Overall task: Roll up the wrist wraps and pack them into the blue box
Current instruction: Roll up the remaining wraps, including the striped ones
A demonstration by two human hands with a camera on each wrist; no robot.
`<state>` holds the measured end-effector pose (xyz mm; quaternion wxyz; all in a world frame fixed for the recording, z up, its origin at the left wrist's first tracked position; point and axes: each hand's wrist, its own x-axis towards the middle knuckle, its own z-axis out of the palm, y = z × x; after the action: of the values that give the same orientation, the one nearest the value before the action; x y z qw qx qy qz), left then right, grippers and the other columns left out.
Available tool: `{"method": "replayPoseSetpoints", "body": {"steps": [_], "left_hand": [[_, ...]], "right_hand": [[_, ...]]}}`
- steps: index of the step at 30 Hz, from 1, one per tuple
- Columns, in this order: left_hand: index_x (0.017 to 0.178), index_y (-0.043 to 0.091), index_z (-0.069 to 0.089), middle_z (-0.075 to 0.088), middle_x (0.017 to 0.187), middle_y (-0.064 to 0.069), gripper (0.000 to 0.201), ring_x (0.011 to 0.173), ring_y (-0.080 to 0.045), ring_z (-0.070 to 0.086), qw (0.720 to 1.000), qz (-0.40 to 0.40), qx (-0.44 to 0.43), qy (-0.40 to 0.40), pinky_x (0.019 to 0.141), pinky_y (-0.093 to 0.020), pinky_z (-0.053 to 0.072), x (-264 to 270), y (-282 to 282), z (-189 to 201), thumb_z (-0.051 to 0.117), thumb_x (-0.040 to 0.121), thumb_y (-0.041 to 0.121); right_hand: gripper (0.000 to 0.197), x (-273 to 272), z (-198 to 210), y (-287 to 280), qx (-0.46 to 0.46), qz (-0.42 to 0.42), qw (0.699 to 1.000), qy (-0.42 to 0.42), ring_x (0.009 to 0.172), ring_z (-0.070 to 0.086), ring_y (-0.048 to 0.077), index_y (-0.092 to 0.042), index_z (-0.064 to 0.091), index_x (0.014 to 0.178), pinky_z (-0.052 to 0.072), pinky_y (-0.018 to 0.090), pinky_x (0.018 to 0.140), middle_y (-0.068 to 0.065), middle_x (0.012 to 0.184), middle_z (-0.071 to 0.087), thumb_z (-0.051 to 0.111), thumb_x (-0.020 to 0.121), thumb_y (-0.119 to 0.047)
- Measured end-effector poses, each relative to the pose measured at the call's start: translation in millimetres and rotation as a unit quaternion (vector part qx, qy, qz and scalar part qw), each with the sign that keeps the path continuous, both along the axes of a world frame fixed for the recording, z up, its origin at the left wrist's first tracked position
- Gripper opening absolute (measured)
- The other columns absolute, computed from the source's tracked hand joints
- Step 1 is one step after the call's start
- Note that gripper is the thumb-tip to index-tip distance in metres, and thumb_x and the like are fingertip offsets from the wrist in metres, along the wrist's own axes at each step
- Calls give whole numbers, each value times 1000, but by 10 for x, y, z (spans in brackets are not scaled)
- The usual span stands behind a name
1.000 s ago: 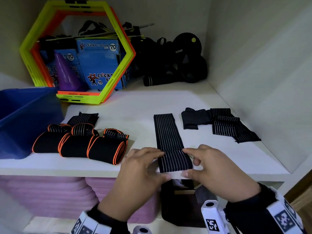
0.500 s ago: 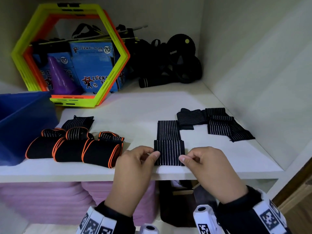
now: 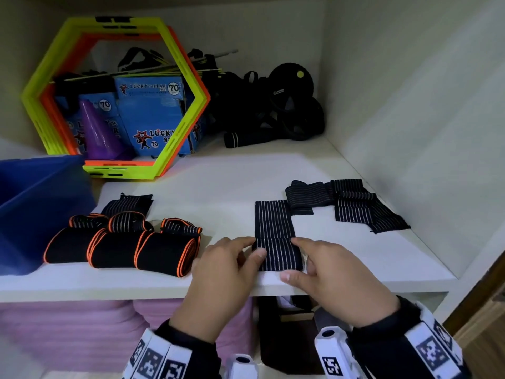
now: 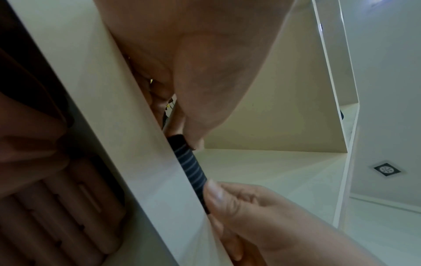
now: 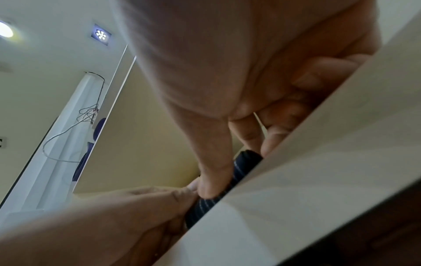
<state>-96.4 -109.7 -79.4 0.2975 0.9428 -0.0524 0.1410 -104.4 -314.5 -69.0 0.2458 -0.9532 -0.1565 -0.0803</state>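
A black wrist wrap with thin white stripes [image 3: 274, 220] lies flat on the white shelf [image 3: 224, 192], its near end rolled over into a thick fold [image 3: 280, 255]. My left hand [image 3: 246, 251] pinches the fold's left end with thumb on top. My right hand [image 3: 310, 257] pinches the right end. The left wrist view shows the roll [image 4: 191, 167] edge-on at the shelf lip, and the right wrist view shows the same roll [image 5: 242, 168]. The blue box [image 3: 35, 209] stands at the left. Three rolled wraps with orange edges [image 3: 120, 248] lie beside it.
More unrolled striped wraps [image 3: 352, 203] lie at the right near the side wall. A striped wrap [image 3: 128, 205] sits behind the orange-edged rolls. Yellow and orange hexagon frames [image 3: 114, 97], blue cartons and black gear fill the back. Purple mats [image 3: 68, 329] are stacked on the shelf below.
The wrap's near end has been rolled away from me, so the flat length is shorter. Both hands have moved forward along the shelf with the roll.
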Motion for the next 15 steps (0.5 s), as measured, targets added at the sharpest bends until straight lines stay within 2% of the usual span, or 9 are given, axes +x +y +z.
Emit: {"method": "replayPoseSetpoints", "body": {"steps": [2,4,5,7,8,10,13,15], "left_hand": [[129,46,56,57,90,16,63,96,-11,58,999,-27,22,37,88,-38,49,-31,48,34,50,73,75],[132,48,51,54,90,16,62,97,-10,55,996,-48,37,60,89,-38,48,-43,94,53,64,74,65],[131,46,53,55,90,14,56,95,-10,55,997,-51,26,60,88,-39,48,-36,109,50,67,77,56],[124,41,61,57,86,11,41,88,-11,57,998,-45,-8,42,84,-39,50,-17,107,32,67,84,42],[120,39,63,57,85,11,34,86,-12,58,999,-38,-15,30,83,-40,50,-17,88,27,65,86,40],[115,36,65,59,88,11,27,89,-15,59,1000,-25,-13,10,84,-40,50,-28,48,16,61,89,46],[108,32,68,64,95,8,28,95,-18,60,1000,-9,-20,1,86,-40,49,-36,4,21,56,93,52],[88,32,67,61,86,8,29,90,-18,59,1000,-7,-15,11,83,-38,49,-29,-15,48,50,94,55]], "right_hand": [[63,43,8,-47,9,5,1000,24,80,50,4,-28,45,145,43,23,78,-15,70,48,63,89,-48],[53,75,18,-90,30,8,998,53,79,53,3,-29,49,142,46,24,80,-13,69,54,62,92,-41],[42,84,15,-101,42,11,998,53,76,55,5,-29,55,134,47,26,77,-11,68,56,60,93,-41],[17,91,24,-102,51,10,998,46,69,54,10,-27,61,98,44,30,67,-6,66,54,54,97,-42],[23,87,28,-97,55,4,997,51,66,52,11,-25,55,83,42,32,64,-5,65,52,51,98,-42],[35,75,35,-68,68,-14,996,48,62,48,12,-24,44,70,40,33,62,-4,62,50,48,99,-43],[43,81,0,-27,77,-45,995,36,65,55,19,-16,48,71,48,42,66,2,67,59,42,100,-47],[47,82,-11,24,67,-72,995,22,67,57,20,-16,49,70,49,44,69,2,68,61,36,101,-49]]}}
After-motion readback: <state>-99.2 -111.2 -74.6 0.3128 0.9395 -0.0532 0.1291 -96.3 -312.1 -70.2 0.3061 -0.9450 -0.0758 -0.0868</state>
